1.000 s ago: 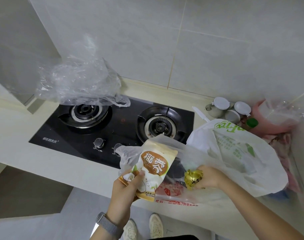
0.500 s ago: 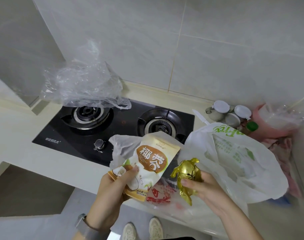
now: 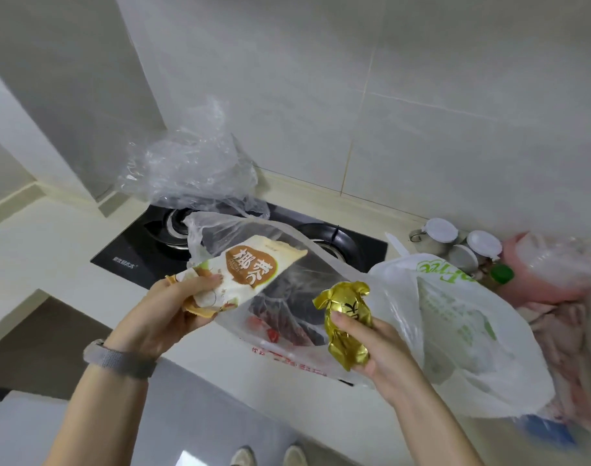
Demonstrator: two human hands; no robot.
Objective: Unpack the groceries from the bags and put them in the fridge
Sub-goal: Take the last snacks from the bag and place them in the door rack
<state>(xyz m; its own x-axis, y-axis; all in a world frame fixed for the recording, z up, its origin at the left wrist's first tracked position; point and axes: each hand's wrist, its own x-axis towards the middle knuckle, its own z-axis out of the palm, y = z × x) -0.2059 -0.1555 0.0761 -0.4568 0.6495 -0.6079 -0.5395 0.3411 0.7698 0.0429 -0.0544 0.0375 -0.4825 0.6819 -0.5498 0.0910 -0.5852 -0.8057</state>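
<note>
both hands raised, left hand (image 3: 159,312) grips snack packet (image 3: 253,274), right hand (image 3: 378,344) gold pack (image 3: 346,324), stove (image 3: 146,250) behind

Crumpled bag (image 3: 193,169) on stove (image 3: 220,243) — jars (image 3: 455,240) right, behind printed bag (image 3: 455,317).

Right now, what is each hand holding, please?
Left hand: grips the white snack packet.
Right hand: grips the gold foil packet.

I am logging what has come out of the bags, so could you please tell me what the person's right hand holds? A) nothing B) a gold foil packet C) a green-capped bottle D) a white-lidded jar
B: the right hand grips a crinkled gold foil packet, while the left hand holds the white and brown snack pouch.
</note>
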